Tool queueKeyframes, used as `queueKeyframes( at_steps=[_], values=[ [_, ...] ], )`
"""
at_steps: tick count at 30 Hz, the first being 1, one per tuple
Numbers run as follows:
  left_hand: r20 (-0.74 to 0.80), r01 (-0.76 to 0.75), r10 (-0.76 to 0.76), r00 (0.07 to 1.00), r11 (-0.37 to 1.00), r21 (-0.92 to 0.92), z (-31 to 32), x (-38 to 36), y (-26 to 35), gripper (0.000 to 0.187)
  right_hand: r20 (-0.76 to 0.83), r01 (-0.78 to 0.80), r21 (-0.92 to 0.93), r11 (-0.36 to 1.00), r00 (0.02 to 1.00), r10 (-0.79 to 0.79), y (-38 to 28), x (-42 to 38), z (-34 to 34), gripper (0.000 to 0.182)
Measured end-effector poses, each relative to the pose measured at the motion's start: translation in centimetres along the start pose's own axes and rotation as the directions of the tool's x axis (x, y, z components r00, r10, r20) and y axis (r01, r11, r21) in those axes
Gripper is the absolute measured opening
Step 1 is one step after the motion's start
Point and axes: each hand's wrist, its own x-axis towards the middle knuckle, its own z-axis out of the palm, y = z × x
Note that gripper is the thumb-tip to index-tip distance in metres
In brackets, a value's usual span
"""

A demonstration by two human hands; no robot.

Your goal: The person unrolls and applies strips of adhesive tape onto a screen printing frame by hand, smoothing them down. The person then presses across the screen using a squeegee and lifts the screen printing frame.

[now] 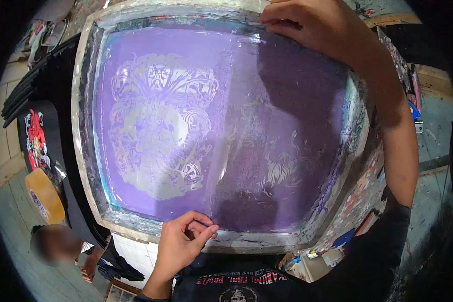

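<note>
A large screen-printing screen fills the middle of the view, with purple mesh (pixel 151 206) and a stained frame (pixel 85 146). A pale ornate design (pixel 151 131) shows on its left half, and fainter marks lie on the shaded right half. A glossy strip of clear tape (pixel 220 176) runs down the mesh between the halves. My left hand (pixel 183 244) pinches thumb and forefinger at its lower end, by the near frame edge. At the far edge, the curled fingers of my right hand (pixel 299 22) close near its upper end; that grip is partly hidden.
On the left hang black garments, one a shirt with a red print (pixel 35 138). A wide yellowish tape roll (pixel 45 196) is below it. Another person (pixel 60 244) is at lower left. A paint-spattered surface (pixel 355 201) lies along the right side.
</note>
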Motion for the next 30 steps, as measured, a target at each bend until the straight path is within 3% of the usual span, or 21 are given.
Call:
queueKeyframes(
  at_steps=[3,6,13,16,19,24,30],
  values=[
    [0.004,-0.003,0.003,1.0,0.999,-0.033,-0.1,0.0,-0.4,0.014,0.08,-0.062,0.066,0.996,0.995,0.057,0.1,0.4,-0.1,0.018],
    [0.004,0.012,-0.011,1.0,0.999,-0.041,-0.4,-0.1,-0.4,0.014,0.059,-0.041,0.084,0.996,0.998,0.036,0.8,0.5,0.5,0.018],
    [-0.029,0.027,-0.028,0.999,0.999,-0.02,-0.6,-0.3,-1.0,0.015,0.13,-0.101,-0.01,0.995,0.986,0.102,-0.4,2.2,-0.4,0.016],
    [-0.114,-0.127,0.139,0.984,0.986,0.104,-1.3,-0.2,-1.6,0.017,0.17,-0.154,-0.015,0.988,0.973,0.154,-1.3,3.3,-0.9,0.016],
    [-0.085,-0.127,0.147,0.986,0.972,0.199,-2.3,-0.1,-1.6,0.017,0.201,-0.156,-0.048,0.987,0.966,0.163,-1.2,4.0,-0.5,0.016],
    [-0.1,-0.212,0.227,0.969,0.967,0.138,-2.9,0.0,-2.6,0.016,0.271,-0.233,-0.055,0.971,0.932,0.239,-1.7,5.5,-0.8,0.015],
    [-0.112,-0.194,0.206,0.972,0.975,0.105,-4.1,-0.4,-2.6,0.016,0.22,-0.149,-0.036,0.988,0.963,0.153,-1.7,6.8,-0.8,0.017]
  ],
)
